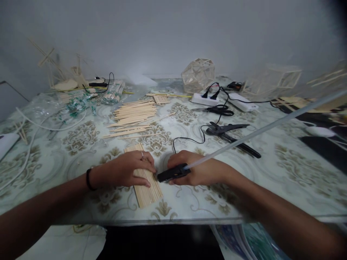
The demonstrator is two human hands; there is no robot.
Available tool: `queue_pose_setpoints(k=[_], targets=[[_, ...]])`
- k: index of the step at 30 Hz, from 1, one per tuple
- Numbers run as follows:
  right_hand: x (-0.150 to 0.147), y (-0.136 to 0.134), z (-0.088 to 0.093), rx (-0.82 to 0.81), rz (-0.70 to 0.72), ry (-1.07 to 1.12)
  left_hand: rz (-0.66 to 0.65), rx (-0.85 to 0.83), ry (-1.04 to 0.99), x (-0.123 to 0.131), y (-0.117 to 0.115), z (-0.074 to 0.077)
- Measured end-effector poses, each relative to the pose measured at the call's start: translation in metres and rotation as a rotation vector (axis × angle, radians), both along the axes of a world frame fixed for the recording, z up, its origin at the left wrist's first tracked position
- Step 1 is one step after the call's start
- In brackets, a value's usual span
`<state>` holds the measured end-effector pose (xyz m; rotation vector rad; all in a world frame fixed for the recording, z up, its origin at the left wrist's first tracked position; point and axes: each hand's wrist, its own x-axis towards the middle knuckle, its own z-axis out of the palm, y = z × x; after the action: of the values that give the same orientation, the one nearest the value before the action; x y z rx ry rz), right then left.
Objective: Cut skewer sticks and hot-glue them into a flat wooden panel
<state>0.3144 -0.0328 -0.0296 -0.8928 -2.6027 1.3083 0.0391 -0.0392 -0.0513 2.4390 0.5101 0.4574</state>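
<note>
My left hand lies across a flat panel of wooden sticks set side by side, near the table's front edge. Its fingers curl toward the panel's right edge, with the thumb resting on top, steadying it. In my right hand is a black hot glue gun, its nozzle at the panel's right edge by my left fingertips. A long translucent glue stick runs out of the gun's rear toward the upper right. The trigger is hidden by my fingers.
Loose wooden sticks lie beyond the panel. To the right are pliers-like cutters, scissors and a white power strip with a black cord. Stick frames stand at the back. Plastic wrappers and a white cable occupy the left.
</note>
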Motion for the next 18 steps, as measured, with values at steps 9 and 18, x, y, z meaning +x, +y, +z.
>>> queue_pose_setpoints(k=[9, 18], targets=[[0.001, -0.0013, -0.0047, 0.067, -0.023, 0.028, 0.04, 0.019, 0.061, -0.002, -0.0021, -0.0008], [0.0003, 0.002, -0.0066, 0.084, -0.032, 0.125, 0.069, 0.011, 0.068, -0.0027, -0.0024, -0.0007]])
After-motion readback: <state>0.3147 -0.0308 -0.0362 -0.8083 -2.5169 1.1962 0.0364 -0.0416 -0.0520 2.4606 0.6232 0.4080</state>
